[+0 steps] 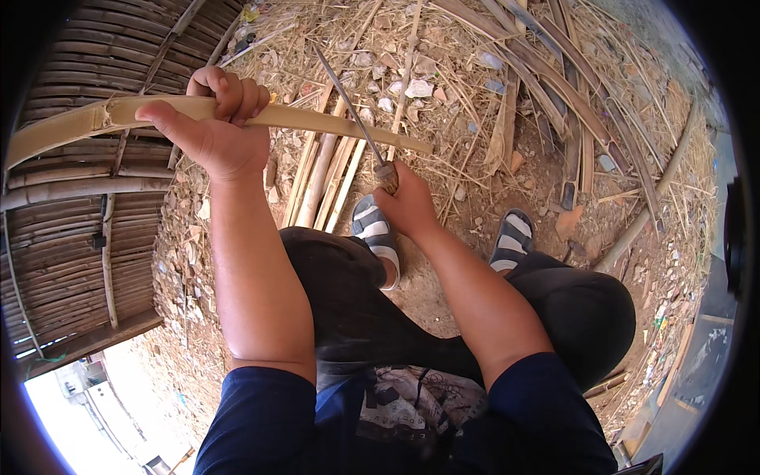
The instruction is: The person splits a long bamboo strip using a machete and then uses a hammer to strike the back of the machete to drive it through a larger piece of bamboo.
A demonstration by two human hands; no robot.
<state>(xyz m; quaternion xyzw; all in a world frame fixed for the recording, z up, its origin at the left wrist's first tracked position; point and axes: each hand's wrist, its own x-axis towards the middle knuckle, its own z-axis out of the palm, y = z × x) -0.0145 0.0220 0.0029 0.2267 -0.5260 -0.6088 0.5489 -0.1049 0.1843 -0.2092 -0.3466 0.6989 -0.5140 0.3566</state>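
Observation:
My left hand (218, 131) is raised at the left, its fingers curled over a long pale bamboo strip (317, 121) with the thumb along it. The strip runs from the far left edge across to the middle, a node showing left of my thumb. Below its right end, my right hand (409, 202) grips the worn wooden handle of a long, thin-bladed knife (346, 93). The dark blade points up and to the left, crossing the strip near its right end. Whether blade and strip touch I cannot tell.
Split bamboo pieces (321, 178) lie on the ground beyond my left knee. A heap of bamboo poles (570, 103) spreads at the upper right, among straw and rubble. A slatted bamboo wall (67, 261) stands at the left. My sandalled feet (512, 240) are below my hands.

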